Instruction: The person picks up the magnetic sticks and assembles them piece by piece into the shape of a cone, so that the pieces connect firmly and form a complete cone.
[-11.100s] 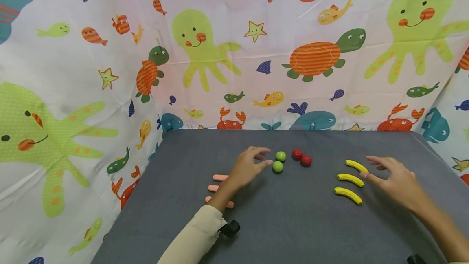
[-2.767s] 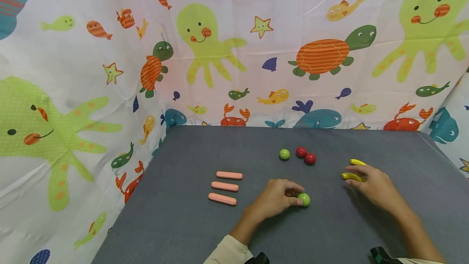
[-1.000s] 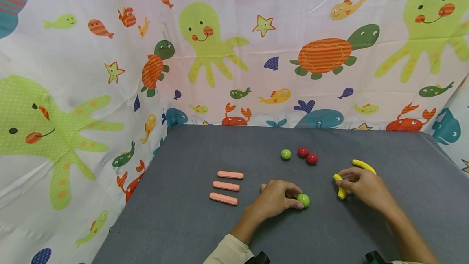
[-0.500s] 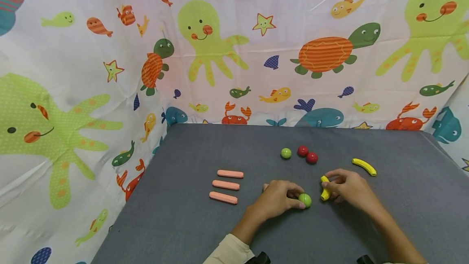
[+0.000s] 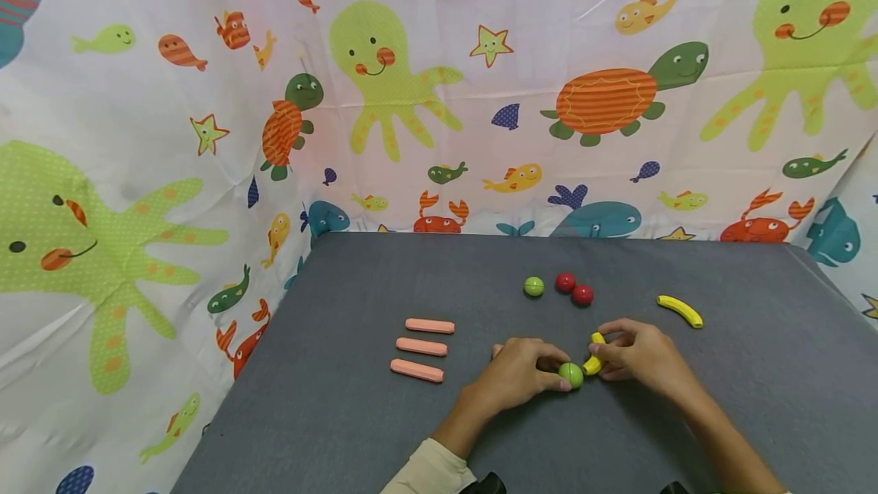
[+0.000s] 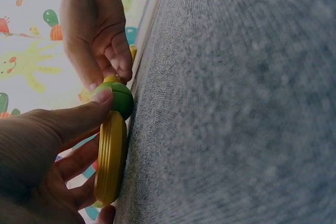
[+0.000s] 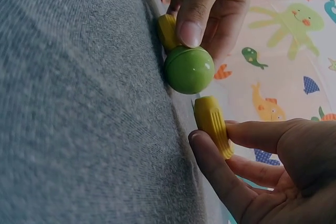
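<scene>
My left hand (image 5: 513,376) holds a glossy green ball (image 5: 572,376) on the table, its thumb pressed against the ball's side. In the left wrist view, a yellow toy banana (image 6: 111,161) stretches from the ball back along the curled fingers; the hand hides it from the head view. My right hand (image 5: 643,358) pinches a second toy banana (image 5: 593,357) between thumb and fingers. That banana's end is close beside the ball, on the side away from my left hand, with a narrow gap showing in the right wrist view (image 7: 212,124).
Behind the hands lie another green ball (image 5: 533,287) and two red balls (image 5: 582,295). A third toy banana (image 5: 680,311) lies at the back right. Three pink sausage-like sticks (image 5: 421,347) are on the left of the grey table (image 5: 329,433). A patterned curtain (image 5: 425,82) borders the far side.
My left hand brought a green ball forward earlier and has stayed there. My right hand has picked up a toy banana, turned it and carried it left to the ball.
</scene>
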{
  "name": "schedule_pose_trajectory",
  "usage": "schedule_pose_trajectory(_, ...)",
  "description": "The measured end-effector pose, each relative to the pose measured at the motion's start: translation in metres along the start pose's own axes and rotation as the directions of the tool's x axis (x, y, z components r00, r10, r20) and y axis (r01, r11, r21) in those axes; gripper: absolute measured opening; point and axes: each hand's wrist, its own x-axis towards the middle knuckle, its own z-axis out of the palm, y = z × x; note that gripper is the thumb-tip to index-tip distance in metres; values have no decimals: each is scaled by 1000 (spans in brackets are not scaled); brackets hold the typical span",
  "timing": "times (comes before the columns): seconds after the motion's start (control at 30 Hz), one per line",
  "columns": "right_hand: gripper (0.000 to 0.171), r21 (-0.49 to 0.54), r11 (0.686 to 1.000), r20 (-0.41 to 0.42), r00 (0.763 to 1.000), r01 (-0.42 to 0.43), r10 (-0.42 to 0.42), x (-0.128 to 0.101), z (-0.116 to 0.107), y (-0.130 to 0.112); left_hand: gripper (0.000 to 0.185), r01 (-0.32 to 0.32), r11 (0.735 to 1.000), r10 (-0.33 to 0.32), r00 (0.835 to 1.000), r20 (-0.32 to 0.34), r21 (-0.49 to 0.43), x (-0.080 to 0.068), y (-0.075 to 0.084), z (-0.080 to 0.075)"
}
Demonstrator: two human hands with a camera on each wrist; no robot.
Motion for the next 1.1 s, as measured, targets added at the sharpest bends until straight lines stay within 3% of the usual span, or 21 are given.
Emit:
schedule_pose_trajectory(0.23, 48, 30, 999, 12, 1000, 12, -13, 0, 5, 0, 29, -3, 1000, 3, 1000, 1, 9, 0, -2, 1)
schedule_pose_trajectory(0.5, 49, -3, 1000, 9, 1000, 5, -5, 1, 2, 2, 31, -19, 1000, 19, 1000, 4, 5, 0, -3, -3)
schedule_pose_trajectory(0.77, 48, -140, 990, -21, 1000, -15, 12, 1, -8, 3, 32, 28, 1000, -28, 999, 38, 9, -2, -13, -21)
schedule_pose_trajectory(1.0, 74, -314, 949, 3, 1000, -3, 5, -1, -5, 2, 28, 56, 998, -54, 996, 69, -24, -6, -16, -30)
schedule_pose_trajectory(1.1, 75, -329, 944, 3, 1000, 5, -4, 0, -1, 1, 24, 61, 997, -58, 995, 76, -46, -7, -16, -31)
